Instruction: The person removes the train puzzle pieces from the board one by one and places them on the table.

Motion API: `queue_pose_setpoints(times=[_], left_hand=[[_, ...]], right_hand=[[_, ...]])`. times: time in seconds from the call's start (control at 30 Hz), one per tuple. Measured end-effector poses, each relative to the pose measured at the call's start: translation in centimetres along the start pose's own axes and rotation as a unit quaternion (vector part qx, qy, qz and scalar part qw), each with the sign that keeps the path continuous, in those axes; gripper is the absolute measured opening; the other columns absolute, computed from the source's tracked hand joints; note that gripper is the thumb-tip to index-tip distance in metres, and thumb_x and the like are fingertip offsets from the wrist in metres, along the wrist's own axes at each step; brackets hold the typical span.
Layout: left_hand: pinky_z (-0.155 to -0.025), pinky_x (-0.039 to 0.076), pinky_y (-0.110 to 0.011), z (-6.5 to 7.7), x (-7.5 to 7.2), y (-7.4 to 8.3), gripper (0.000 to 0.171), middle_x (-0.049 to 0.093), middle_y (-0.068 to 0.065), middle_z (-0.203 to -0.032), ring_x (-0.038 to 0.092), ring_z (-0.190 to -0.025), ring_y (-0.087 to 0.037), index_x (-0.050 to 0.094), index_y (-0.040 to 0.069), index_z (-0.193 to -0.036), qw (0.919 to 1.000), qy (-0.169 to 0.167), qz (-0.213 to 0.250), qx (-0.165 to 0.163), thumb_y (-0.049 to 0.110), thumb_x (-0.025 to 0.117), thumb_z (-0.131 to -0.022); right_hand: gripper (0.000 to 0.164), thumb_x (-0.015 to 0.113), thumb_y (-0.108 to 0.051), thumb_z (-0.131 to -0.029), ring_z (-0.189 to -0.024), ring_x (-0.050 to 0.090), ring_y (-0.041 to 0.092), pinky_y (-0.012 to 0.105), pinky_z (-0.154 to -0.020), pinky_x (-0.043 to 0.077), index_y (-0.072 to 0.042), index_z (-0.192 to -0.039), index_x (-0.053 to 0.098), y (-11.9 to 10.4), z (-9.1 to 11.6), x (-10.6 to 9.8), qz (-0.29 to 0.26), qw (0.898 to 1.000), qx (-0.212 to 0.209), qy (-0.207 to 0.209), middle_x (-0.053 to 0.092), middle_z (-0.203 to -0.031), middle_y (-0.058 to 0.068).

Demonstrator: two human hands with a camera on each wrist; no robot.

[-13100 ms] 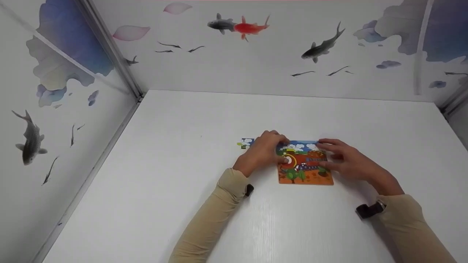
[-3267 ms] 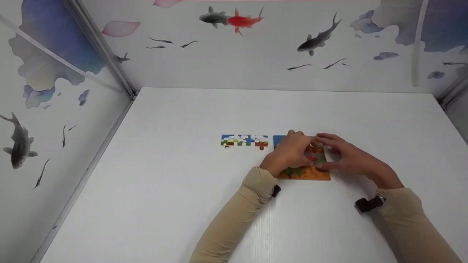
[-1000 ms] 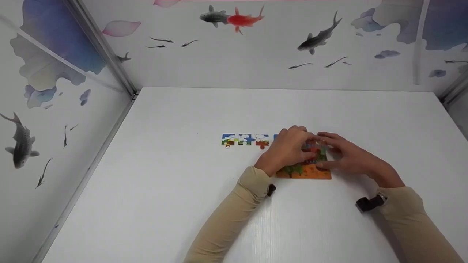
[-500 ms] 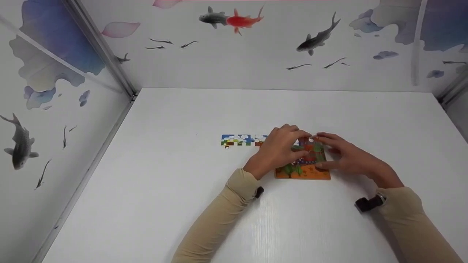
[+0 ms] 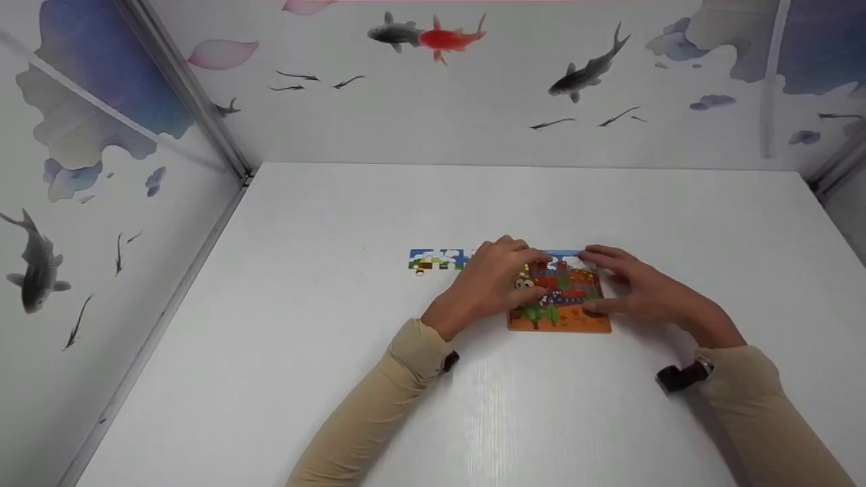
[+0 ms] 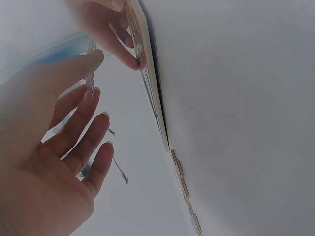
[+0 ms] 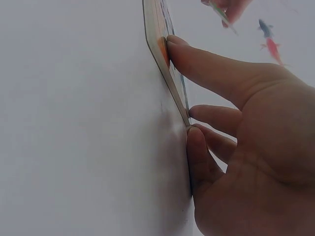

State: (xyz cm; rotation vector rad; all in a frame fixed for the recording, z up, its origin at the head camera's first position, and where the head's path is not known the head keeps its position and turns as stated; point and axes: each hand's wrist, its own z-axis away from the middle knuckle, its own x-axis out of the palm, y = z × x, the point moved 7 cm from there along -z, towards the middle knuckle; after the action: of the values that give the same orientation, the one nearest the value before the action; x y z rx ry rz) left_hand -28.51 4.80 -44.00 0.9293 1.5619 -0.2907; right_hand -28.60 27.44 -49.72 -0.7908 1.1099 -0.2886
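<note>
A colourful jigsaw puzzle board [image 5: 561, 319], printed with a train scene, lies flat on the white table. My left hand [image 5: 488, 281] is over its left side and pinches a small puzzle piece [image 6: 90, 84] between thumb and fingertips, raised above the board. In the head view the fingers hide that piece. My right hand [image 5: 639, 287] holds the board at its right edge, the thumb [image 7: 178, 49] on its face and other fingers at the corner. Left of the board lie loose puzzle pieces [image 5: 438, 260] in a row, partly covered by my left hand.
The white table [image 5: 304, 325] stretches out on all sides of the puzzle. A white back wall [image 5: 433, 122] with painted fish rises behind it, and another wall [image 5: 101, 270] stands at the left. Dark wrist straps [image 5: 682, 379] show at the sleeves.
Since one second ago my left hand has moved left across the board, uncovering its middle. Earlier, the row of loose pieces grew leftward of the board. My right hand has stayed at the right edge.
</note>
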Motion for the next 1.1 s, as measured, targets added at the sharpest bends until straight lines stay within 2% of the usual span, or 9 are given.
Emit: queue_pose_setpoints(times=[0.3, 0.47, 0.63, 0.83, 1.1], left_hand=[[-0.104, 0.053, -0.039, 1.5, -1.3, -2.1, 0.048, 0.078, 0.004, -0.125, 0.067, -0.115, -0.016, 0.074, 0.021, -0.139, 0.9995, 0.015, 0.02, -0.021, 0.041, 0.083, -0.097], [-0.099, 0.054, -0.038, 2.1, -1.9, -2.9, 0.048, 0.08, 0.004, -0.12, 0.066, -0.106, -0.016, 0.075, 0.019, -0.138, 0.9992, 0.021, 0.022, -0.024, 0.039, 0.085, -0.096], [-0.096, 0.055, -0.037, 2.7, -2.0, -3.5, 0.047, 0.081, 0.003, -0.114, 0.067, -0.101, -0.016, 0.075, 0.017, -0.136, 0.9988, 0.008, 0.029, -0.038, 0.037, 0.086, -0.095], [-0.099, 0.054, -0.036, 3.0, -1.9, -4.1, 0.044, 0.082, 0.002, -0.112, 0.07, -0.104, -0.018, 0.076, 0.016, -0.134, 0.9979, -0.009, 0.036, -0.052, 0.034, 0.087, -0.095], [-0.101, 0.055, -0.038, 3.5, -2.5, -4.9, 0.045, 0.082, 0.001, -0.116, 0.07, -0.106, -0.02, 0.076, 0.015, -0.135, 0.9967, -0.006, 0.042, -0.069, 0.032, 0.087, -0.095]], right_hand=[[0.095, 0.083, -0.05, -0.094, -0.161, 0.027, 0.052, 0.067, -0.128, 0.029, -0.022, -0.171, 0.034, 0.0, 0.0, 0.1, -0.006, 1.0, 0.018, -0.004, 0.014, -0.181, 0.015], [0.095, 0.083, -0.049, -0.094, -0.16, 0.028, 0.052, 0.067, -0.128, 0.03, -0.022, -0.171, 0.034, 0.1, 0.0, 0.1, -0.01, 1.0, 0.02, -0.004, 0.014, -0.181, 0.014], [0.094, 0.083, -0.046, -0.095, -0.16, 0.029, 0.053, 0.065, -0.127, 0.032, -0.019, -0.171, 0.034, 0.0, 0.0, 0.2, -0.01, 1.0, 0.014, -0.003, 0.014, -0.181, 0.016], [0.092, 0.083, -0.041, -0.097, -0.159, 0.03, 0.052, 0.065, -0.127, 0.033, -0.016, -0.171, 0.034, -0.2, 0.0, 0.2, -0.009, 1.0, 0.002, -0.002, 0.015, -0.18, 0.018], [0.091, 0.083, -0.041, -0.096, -0.159, 0.03, 0.053, 0.066, -0.126, 0.034, -0.018, -0.17, 0.036, -0.2, -0.1, 0.2, -0.007, 1.0, 0.002, -0.001, 0.016, -0.18, 0.017]])
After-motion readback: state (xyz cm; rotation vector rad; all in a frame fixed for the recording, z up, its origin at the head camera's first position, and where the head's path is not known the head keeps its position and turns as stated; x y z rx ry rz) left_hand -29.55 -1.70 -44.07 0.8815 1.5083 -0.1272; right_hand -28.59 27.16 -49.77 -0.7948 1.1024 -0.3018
